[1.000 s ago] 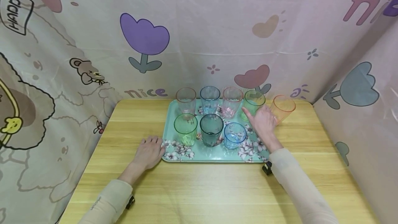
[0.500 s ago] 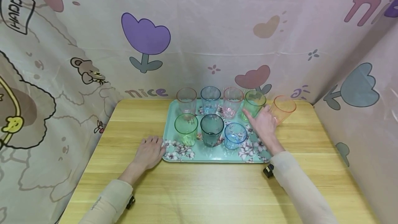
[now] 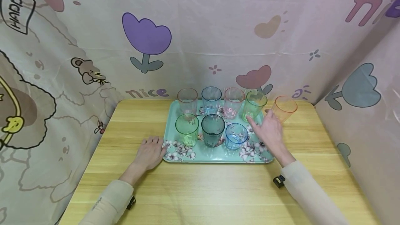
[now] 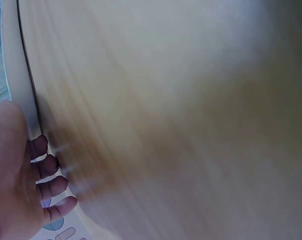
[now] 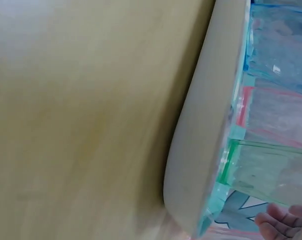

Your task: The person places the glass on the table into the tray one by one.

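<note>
My left hand [image 3: 150, 152] rests on the table beside the left edge of a mint tray [image 3: 200, 158], thumb side touching its rim. In the left wrist view the left hand [image 4: 13, 175] has slightly bent fingers and holds nothing. My right hand [image 3: 271, 129] hovers over the tray's right side, thumb and fingers spread. It is nearest a green glass [image 3: 254, 104] at the tray's back right and an orange glass [image 3: 283, 108] beyond the fingers, whose base is partly hidden. In the right wrist view the fingertips [image 5: 270, 220] show near the green glass [image 5: 270, 170].
Clear, blue-rimmed and pink glasses [image 3: 233, 104] fill the rest of the back row. In front stand a green glass [image 3: 186, 131], a dark grey glass [image 3: 213, 133] and a short blue glass [image 3: 235, 137]. A printed curtain [image 3: 200, 27] hangs behind the wooden table [image 3: 193, 190].
My right hand has drawn back toward me and slightly right, its fingers coming away from beside the orange glass. The left hand and the glasses look unmoved.
</note>
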Available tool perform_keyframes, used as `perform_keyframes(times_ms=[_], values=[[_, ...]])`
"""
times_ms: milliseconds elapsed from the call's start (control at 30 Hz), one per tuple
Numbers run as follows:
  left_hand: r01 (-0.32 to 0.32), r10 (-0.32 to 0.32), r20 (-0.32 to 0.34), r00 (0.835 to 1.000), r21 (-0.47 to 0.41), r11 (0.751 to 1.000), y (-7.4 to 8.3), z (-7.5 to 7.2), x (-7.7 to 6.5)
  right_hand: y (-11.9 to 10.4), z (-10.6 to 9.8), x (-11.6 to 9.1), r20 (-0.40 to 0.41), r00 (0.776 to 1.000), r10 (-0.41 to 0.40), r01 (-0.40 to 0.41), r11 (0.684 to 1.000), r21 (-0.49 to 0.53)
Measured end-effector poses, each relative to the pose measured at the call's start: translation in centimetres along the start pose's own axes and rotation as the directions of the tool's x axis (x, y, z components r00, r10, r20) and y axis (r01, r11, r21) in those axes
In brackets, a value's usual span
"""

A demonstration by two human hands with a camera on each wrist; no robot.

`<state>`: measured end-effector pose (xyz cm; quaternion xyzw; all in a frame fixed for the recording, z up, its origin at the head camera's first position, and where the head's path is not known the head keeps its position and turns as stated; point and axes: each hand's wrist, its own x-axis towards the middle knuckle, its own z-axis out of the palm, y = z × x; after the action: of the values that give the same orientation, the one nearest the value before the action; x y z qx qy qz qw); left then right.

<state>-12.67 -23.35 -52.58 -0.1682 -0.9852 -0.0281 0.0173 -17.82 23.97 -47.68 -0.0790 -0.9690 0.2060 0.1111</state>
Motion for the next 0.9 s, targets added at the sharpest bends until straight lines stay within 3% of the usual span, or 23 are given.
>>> perform_keyframes(times_ms=[600,900], values=[[0.006,-0.006,0.016,1.000,0.007,1.000,0.1,-0.1,0.0,2.3,-3.9,-3.2,0.018,0.993,-0.119,0.120,0.991,-0.066],[0.010,-0.010,0.025,1.000,-0.002,1.000,0.1,-0.3,0.1,4.2,-5.9,-3.6,-0.018,0.973,-0.229,0.222,0.957,-0.188]])
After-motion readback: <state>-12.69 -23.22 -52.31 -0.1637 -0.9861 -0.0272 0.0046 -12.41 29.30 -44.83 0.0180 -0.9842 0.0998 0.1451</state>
